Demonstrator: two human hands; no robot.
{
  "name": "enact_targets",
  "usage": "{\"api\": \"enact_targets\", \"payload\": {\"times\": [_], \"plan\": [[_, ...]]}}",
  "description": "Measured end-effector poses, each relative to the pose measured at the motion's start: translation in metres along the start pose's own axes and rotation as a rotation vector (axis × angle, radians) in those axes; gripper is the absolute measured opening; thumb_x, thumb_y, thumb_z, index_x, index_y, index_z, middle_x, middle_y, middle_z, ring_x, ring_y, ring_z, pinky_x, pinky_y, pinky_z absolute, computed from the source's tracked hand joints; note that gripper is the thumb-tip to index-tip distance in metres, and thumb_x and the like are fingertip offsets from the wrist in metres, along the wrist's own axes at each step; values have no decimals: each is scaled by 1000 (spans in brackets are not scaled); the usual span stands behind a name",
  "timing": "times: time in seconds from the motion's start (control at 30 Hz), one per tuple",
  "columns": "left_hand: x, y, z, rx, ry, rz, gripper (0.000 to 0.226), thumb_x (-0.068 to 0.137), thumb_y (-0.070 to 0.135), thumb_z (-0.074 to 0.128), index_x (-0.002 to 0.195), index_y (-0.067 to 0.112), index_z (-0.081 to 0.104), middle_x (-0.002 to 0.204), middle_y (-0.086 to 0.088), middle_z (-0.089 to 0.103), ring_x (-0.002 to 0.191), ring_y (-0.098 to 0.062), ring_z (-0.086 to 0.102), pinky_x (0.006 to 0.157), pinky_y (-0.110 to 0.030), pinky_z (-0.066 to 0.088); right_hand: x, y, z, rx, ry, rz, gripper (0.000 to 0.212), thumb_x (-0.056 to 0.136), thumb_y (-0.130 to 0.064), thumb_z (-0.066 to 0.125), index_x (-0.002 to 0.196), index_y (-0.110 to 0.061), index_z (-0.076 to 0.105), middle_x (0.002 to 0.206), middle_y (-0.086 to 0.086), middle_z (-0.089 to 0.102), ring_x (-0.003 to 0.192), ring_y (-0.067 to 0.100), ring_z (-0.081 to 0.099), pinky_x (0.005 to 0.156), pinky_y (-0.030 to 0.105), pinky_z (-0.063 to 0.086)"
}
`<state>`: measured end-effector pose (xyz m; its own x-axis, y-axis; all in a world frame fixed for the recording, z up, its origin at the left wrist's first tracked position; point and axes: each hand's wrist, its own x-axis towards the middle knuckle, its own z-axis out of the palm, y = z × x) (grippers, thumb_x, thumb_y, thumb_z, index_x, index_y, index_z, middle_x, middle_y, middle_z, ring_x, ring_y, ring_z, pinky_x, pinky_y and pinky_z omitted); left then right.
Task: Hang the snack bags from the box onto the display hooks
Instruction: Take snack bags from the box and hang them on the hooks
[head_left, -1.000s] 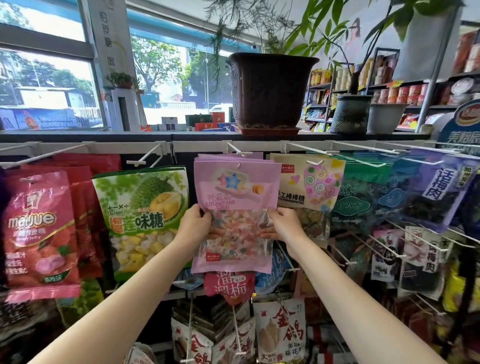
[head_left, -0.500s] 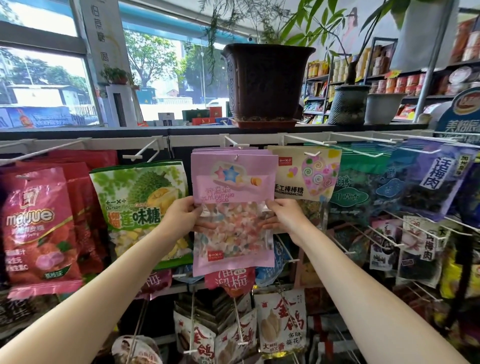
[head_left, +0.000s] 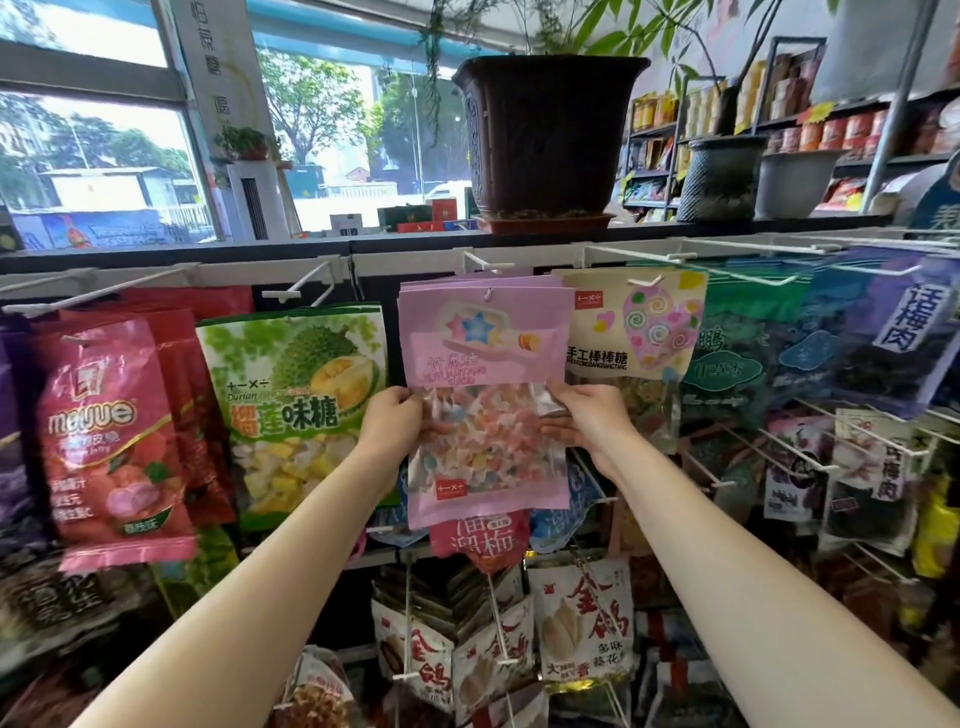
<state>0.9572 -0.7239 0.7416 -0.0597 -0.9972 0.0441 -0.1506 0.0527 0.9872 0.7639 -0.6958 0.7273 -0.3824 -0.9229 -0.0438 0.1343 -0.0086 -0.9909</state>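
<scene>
Pink candy bag (head_left: 485, 395) sits centre frame, its hang hole at 12 o'clock threaded on a white display hook (head_left: 480, 262); more pink bags are stacked behind it on the same hook. Left hand (head_left: 389, 423) pinches the bag's edge at 9 o'clock, thumb in front, fingers curled behind. Right hand (head_left: 587, 415) grips the edge at 3 o'clock, fingers partly showing through the clear window.

Step in hand, as I judge it: seating this bag on the hook and squaring it with the stack. The hole looks already on the wire.

Next move calls for sliding the bag back along the hook, letting go on both sides, then reaching for another bag. The box isn't in view.

Durian candy bag (head_left: 296, 410) hangs at 9 o'clock of the pink bag, just beside it. Lollipop bag (head_left: 639, 322) hangs at 2 o'clock, edges overlapping. Brown plant pot (head_left: 545, 140) stands on the ledge at 12 o'clock.
</scene>
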Motion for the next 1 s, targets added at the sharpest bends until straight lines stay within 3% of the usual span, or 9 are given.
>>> {"api": "enact_targets", "payload": {"times": [0.1,0.17,0.27,0.37,0.5,0.6,0.67,0.83,1.0], "plan": [[-6,-13,2,76,-24,-10,40,98,33,37,119,1,47,90,-11,63,69,-23,67,74,-43,57,-1,15,1,-172,-7,70,42,91,-46,53,102,-6,58,91,12,63,81,31,67,79,44,58],[-12,-25,3,102,-63,-115,54,94,49,38,126,6,46,99,-15,66,84,-32,68,79,-46,56,-4,22,2,-219,-24,124,56,88,-60,46,109,-9,56,100,13,60,100,36,62,92,52,50],[-17,-34,5,-82,-80,-192,46,100,40,29,131,8,42,75,-14,68,63,-27,70,62,-34,59,-2,27,5,-234,18,98,56,86,-66,42,90,-12,57,95,17,65,98,41,64,91,55,50],[-23,-36,4,-115,-31,-154,38,101,36,31,118,7,48,57,-8,68,48,-20,67,48,-26,55,0,35,5,-127,90,135,59,90,-60,40,106,-6,60,102,16,67,89,39,67,82,51,55],[-31,-33,-1,-279,24,-202,25,101,27,35,116,10,46,86,-11,64,61,-22,68,52,-26,56,-8,44,4,43,75,198,41,98,-39,41,120,-5,51,102,18,66,57,26,68,47,28,54],[-40,-37,-8,-262,27,-222,27,101,15,34,121,1,45,101,-20,57,87,-32,67,72,-37,53,-23,52,4,-42,116,229,44,96,-43,43,120,-7,49,110,15,63,78,31,67,68,38,59],[-42,-51,-13,29,18,-155,18,97,7,38,105,0,52,94,-20,59,72,-24,70,77,-45,54,-33,54,3,-157,192,231,38,98,-35,43,120,-4,49,124,15,56,97,35,63,82,43,55],[-62,-54,-33,351,63,96,13,90,6,46,97,10,56,96,-9,63,82,-24,68,79,-44,56,-57,21,20,-454,573,-202,14,95,-7,43,102,-4,55,115,15,55,107,31,53,86,37,44],[-74,-47,-66,476,130,257,21,90,6,47,108,6,57,99,-7,62,93,-24,60,73,-28,43,-83,4,91,-727,184,-479,13,92,-6,47,96,-6,59,101,9,61,95,25,58,79,32,45]]}}
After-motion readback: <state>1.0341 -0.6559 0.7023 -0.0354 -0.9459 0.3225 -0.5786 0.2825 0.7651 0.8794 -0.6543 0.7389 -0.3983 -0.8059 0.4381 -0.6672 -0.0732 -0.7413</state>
